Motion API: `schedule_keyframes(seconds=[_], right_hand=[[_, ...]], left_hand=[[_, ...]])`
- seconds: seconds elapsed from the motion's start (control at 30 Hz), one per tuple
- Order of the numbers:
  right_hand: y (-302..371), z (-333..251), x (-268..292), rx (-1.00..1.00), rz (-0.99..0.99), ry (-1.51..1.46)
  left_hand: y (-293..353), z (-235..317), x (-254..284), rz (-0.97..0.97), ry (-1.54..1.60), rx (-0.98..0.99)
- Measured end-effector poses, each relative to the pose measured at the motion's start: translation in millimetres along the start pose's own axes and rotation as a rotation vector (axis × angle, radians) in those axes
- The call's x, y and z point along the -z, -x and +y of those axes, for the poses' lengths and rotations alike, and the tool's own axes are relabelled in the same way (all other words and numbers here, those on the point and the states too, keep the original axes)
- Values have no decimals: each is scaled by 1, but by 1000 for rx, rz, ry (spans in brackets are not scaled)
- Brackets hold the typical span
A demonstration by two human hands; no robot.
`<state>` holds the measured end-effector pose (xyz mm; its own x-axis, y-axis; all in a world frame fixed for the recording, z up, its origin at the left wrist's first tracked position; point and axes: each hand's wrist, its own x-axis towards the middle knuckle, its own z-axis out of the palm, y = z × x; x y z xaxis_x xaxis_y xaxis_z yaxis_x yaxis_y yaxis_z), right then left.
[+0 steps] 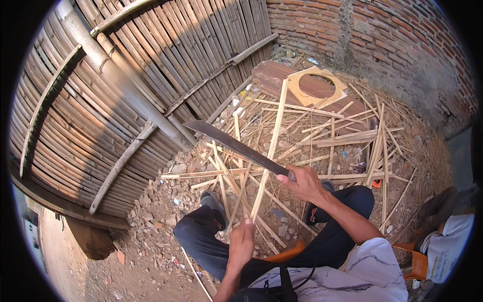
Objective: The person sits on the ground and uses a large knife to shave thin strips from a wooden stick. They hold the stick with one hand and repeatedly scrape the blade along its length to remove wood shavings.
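My right hand [303,182] is closed round the handle of a machete [236,146], whose long dark blade points up and to the left. The blade crosses over a pale split-bamboo strip [272,146]; whether the two touch I cannot tell. My left hand [242,240] grips the near end of that strip, low between my knees. The strip slants up and away from me, its far end near a brown board. Several more bamboo strips [375,151] lie crossed on the ground around my feet.
A bamboo-slat wall [146,65] with a leaning pole [126,93] stands at the left, a brick wall [387,35] at the back. A square board with a round hole [336,95] rests on a brown board [266,75]. Rubble covers the ground. Another person [448,241] sits at the right edge.
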<state>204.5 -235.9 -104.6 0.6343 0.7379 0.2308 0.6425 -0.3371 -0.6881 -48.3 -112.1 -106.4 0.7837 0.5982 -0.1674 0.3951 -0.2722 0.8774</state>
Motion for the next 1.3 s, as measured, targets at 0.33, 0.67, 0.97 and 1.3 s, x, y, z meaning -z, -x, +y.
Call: schedule_keyframes(seconds=[0.33, 0.67, 0.97, 1.3], right_hand=[[17, -13, -7, 223, -50, 174], [25, -19, -17, 188, -106, 248], [19, -24, -11, 128, -82, 238], [22, -27, -15, 87, -92, 261]], left_hand=[[-8, 27, 3, 27, 78, -77], [-15, 32, -7, 75, -10, -198], [-9, 35, 1, 71, -23, -184], [-15, 26, -2, 67, -28, -192]])
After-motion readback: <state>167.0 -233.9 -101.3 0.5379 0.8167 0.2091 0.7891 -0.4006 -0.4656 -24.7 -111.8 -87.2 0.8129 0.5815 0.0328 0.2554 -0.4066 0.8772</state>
